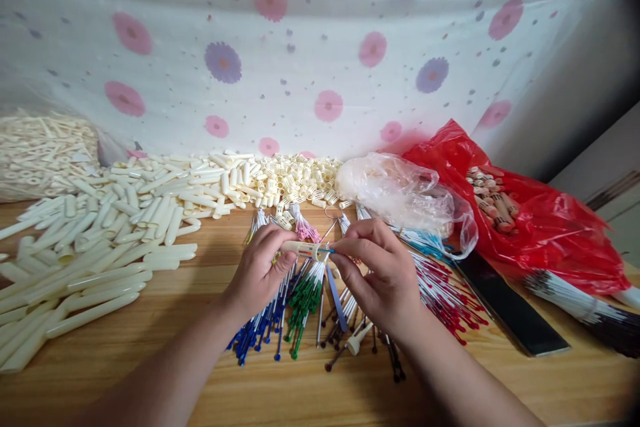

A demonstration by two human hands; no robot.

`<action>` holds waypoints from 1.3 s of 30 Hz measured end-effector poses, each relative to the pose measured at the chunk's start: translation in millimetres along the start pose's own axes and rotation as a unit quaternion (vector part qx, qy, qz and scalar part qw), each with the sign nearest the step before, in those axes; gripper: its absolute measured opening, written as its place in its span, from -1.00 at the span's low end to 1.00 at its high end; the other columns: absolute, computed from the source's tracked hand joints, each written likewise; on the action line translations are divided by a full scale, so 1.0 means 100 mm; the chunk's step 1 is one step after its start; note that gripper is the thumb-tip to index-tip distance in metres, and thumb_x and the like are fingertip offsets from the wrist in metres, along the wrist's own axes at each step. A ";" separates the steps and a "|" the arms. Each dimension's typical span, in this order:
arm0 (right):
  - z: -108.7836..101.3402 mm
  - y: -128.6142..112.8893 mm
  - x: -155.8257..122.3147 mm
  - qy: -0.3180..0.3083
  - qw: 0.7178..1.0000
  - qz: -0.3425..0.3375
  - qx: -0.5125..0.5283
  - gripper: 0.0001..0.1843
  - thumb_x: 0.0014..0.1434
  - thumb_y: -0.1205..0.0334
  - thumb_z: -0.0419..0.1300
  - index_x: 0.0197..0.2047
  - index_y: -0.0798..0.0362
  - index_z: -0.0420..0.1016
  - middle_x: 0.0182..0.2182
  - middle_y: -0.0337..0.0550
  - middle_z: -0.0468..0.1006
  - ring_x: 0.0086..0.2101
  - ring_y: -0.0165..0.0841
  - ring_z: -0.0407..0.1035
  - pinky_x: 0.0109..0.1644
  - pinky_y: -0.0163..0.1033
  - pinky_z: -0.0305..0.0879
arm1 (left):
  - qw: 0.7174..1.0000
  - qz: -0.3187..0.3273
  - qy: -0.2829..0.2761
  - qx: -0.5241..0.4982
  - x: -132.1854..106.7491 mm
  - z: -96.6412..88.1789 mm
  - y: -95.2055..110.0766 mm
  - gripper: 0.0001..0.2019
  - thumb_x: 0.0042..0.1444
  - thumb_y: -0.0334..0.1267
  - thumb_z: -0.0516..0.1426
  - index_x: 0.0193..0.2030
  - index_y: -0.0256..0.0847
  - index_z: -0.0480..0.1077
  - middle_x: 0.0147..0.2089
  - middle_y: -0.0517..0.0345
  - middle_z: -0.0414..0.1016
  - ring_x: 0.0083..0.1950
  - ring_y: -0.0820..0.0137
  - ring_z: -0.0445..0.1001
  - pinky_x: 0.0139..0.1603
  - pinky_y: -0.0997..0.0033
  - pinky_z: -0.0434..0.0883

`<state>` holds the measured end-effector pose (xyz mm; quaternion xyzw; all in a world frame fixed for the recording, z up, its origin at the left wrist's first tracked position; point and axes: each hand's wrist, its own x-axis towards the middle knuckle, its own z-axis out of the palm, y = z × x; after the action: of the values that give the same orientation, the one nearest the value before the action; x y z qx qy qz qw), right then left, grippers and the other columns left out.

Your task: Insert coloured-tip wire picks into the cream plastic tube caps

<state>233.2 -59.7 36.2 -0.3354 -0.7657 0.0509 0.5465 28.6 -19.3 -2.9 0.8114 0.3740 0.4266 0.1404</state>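
Note:
My left hand [257, 270] pinches a cream slotted pen barrel [299, 249], held level above the table. Thin coloured parts show through its slots. The fingertips of my right hand [380, 273] close on a slim blue-ended pen refill [327, 251] at the barrel's right end; how far it reaches inside is hidden. Below my hands lie bundles of refills with blue ends [267, 323], green ends [304, 297] and brown ends [350, 320]. Pink-ended refills [306, 228] lie just behind the barrel. Red-ended refills [453, 293] fan out beside my right hand.
Cream pen tubes [110, 233] are heaped at left, with small slotted cream pieces [295, 177] at the back. A clear plastic bag [395, 190] and a red bag [550, 233] holding small pieces stand at right. Nearby lie a black flat strip [515, 310] and black-ended refills [585, 307].

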 end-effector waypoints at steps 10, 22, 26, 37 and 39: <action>0.02 0.01 -0.02 -0.017 0.999 -0.026 -0.044 -0.88 0.09 0.47 0.19 -0.28 0.10 0.48 -0.35 -0.15 0.34 -0.36 -0.41 0.27 -0.33 -0.26 0.25 | 1.000 0.013 -0.011 0.001 0.00 0.01 0.01 -0.65 0.26 -0.01 -0.07 -0.18 -0.24 0.36 -0.22 0.06 0.31 -0.14 0.28 0.32 -0.14 0.32 0.26; 0.09 0.01 -0.02 0.017 1.000 0.006 -0.008 -0.90 0.07 0.48 0.19 -0.35 0.12 0.47 -0.37 -0.16 0.35 -0.35 -0.42 0.30 -0.30 -0.29 0.26 | 0.998 0.026 0.025 0.050 -0.03 0.03 0.07 -0.74 0.25 -0.11 0.00 -0.17 -0.25 0.38 -0.25 0.07 0.33 -0.17 0.29 0.32 -0.16 0.33 0.26; 0.13 0.00 -0.01 0.019 0.998 0.052 0.043 -0.92 0.08 0.46 0.19 -0.36 0.12 0.48 -0.40 -0.17 0.37 -0.36 -0.42 0.31 -0.29 -0.30 0.26 | 0.995 0.039 0.044 0.080 -0.01 0.03 0.07 -0.73 0.24 -0.11 0.01 -0.17 -0.26 0.39 -0.25 0.06 0.35 -0.17 0.27 0.32 -0.17 0.30 0.27; 0.25 0.01 -0.08 0.023 0.959 0.170 0.224 -0.87 0.17 0.34 0.16 -0.30 0.01 0.55 -0.31 -0.18 0.39 -0.25 -0.38 0.32 -0.14 -0.22 0.27 | 0.988 0.040 0.093 0.118 -0.01 0.00 0.09 -0.73 0.22 -0.08 0.02 -0.20 -0.25 0.40 -0.27 0.04 0.36 -0.20 0.26 0.33 -0.19 0.29 0.28; 0.27 0.03 -0.10 0.015 0.942 0.183 0.282 -0.84 0.16 0.34 0.17 -0.27 -0.06 0.58 -0.26 -0.18 0.41 -0.20 -0.37 0.32 -0.07 -0.18 0.27 | 0.991 0.028 0.087 0.098 -0.01 0.00 0.09 -0.72 0.22 -0.07 0.02 -0.21 -0.23 0.40 -0.27 0.05 0.35 -0.19 0.26 0.33 -0.18 0.30 0.27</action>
<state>213.1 -55.0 16.2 -0.3031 -0.6370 0.3585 0.6115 32.8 -26.2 1.2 0.7912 0.4021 0.4605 0.0155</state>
